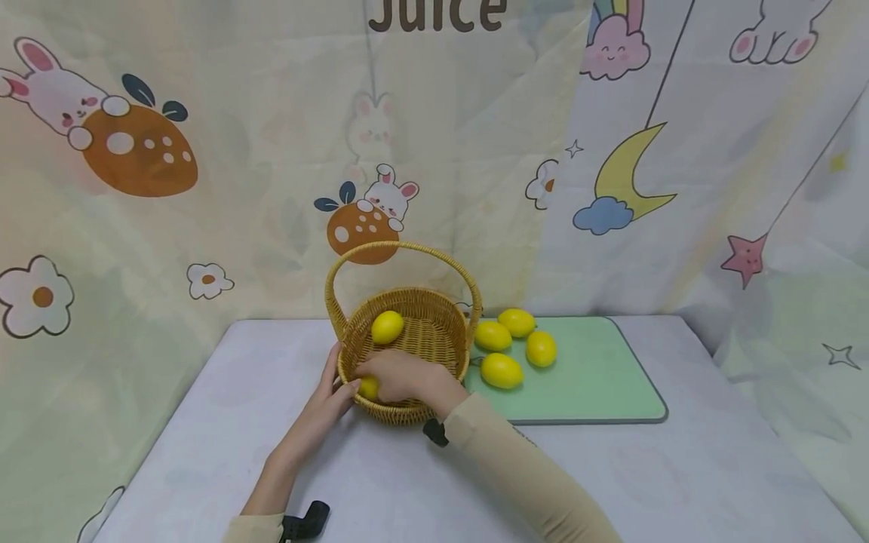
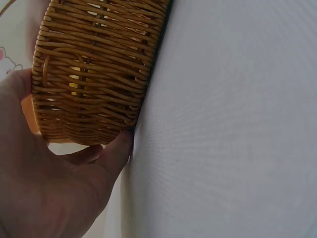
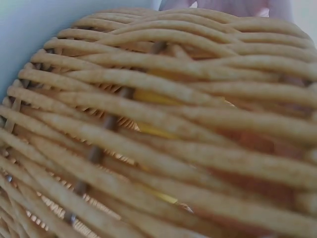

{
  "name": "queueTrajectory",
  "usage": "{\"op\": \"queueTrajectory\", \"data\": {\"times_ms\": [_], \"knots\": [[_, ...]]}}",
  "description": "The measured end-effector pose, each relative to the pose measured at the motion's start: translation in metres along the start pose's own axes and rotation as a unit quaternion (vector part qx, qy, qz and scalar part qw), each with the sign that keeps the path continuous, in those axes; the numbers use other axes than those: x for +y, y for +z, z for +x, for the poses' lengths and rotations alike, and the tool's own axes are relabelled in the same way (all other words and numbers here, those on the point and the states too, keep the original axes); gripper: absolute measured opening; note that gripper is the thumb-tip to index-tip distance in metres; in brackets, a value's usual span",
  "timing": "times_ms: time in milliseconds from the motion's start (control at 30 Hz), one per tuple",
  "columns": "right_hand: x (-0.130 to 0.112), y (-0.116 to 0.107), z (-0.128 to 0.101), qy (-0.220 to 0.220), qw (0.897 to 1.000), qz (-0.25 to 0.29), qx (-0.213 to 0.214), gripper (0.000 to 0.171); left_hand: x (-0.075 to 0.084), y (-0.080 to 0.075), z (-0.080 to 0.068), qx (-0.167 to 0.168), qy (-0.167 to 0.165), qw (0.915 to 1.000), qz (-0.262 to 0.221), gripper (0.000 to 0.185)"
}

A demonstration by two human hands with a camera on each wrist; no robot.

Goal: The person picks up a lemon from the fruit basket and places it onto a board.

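A wicker basket (image 1: 400, 413) with a tall arched handle stands on the table. My left hand (image 1: 324, 407) grips its left side, thumb at the rim; in the left wrist view, that hand (image 2: 54, 183) spans the woven wall (image 2: 94, 79) from rim to base. My right hand (image 1: 403, 375) reaches down inside and holds a yellow lemon (image 1: 369, 388) against the near left wall; its fingertips are partly hidden. Another lemon (image 1: 388, 327) lies farther back in the basket. The right wrist view is mostly filled by basket weave (image 3: 148, 114), with yellow showing through the gaps.
To the right of the basket, a light green board (image 1: 591, 385) with a dark edge lies on the white table (image 1: 713, 467). Several lemons (image 1: 502, 371) are grouped on its left part. A printed cloth (image 1: 271, 151) hangs behind the table.
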State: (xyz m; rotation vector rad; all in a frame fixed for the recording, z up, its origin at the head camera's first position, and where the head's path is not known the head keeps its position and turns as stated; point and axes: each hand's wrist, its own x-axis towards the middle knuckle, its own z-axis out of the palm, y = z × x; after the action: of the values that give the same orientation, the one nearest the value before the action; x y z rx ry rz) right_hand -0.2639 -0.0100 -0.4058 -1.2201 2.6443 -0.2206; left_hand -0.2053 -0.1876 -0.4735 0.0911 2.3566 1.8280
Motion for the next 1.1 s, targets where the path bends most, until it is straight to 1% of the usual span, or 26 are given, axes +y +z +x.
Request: {"op": "queueTrajectory", "data": {"times_ms": [233,400,600,833,1100], "knots": [[0.004,0.000,-0.006,-0.010,1.000,0.015,-0.002,0.042,0.001,0.002,-0.001,0.001,-0.003,1.0000,-0.002,0.077],[0.005,-0.004,-0.015,-0.022,0.999,0.026,0.017,0.042,0.001,0.003,-0.001,0.001,0.002,1.0000,0.003,0.076],[0.008,-0.006,-0.024,-0.021,0.998,0.037,0.036,0.045,0.002,0.003,-0.003,0.004,0.008,1.0000,0.005,0.076],[0.013,-0.008,-0.034,-0.026,0.996,0.047,0.071,0.046,0.002,0.003,-0.003,-0.001,0.017,0.9998,0.001,0.073],[0.014,-0.015,-0.053,-0.015,0.994,0.073,0.085,0.051,0.002,0.002,-0.004,-0.002,0.017,0.9998,0.005,0.073]]}}
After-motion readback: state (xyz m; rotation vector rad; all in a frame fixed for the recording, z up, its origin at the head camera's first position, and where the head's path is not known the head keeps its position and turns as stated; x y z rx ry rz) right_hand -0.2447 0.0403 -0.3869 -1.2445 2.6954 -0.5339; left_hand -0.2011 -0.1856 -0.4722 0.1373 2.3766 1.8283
